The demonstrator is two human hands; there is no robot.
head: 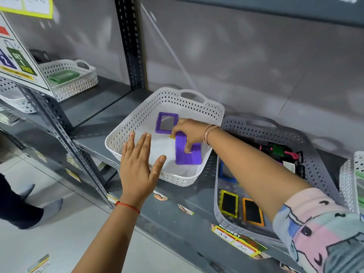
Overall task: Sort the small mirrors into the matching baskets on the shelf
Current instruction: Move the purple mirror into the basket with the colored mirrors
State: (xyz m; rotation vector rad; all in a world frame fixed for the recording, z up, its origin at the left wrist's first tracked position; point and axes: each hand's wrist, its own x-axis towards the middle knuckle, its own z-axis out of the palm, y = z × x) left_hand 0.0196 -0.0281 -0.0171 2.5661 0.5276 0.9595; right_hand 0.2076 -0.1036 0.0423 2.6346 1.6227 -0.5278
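Although sorting has clearly begun, much of it looks unfinished. Far left on the shelf (110, 89), a white basket (69, 79) holds a green item (63, 75), too blurred to name for sure. Nearer, the left hand (137, 166) hovers flat above the near-left rim of the middle white basket (137, 115), its grip released and holding nothing. Inside that basket a purple mirror (166, 123) lies face up at the far side, and the right hand (190, 133) is grasping a second purple mirror (188, 152), seemingly setting it down just beside the first. To the right, a grey basket (315, 164) is a mixed source: a blue mirror (226, 173), a yellow mirror (228, 202) and an orange mirror (252, 211) wait there with brushes (244, 137) and clutter. Judging by this, purple is nearly done; the other colours remain.
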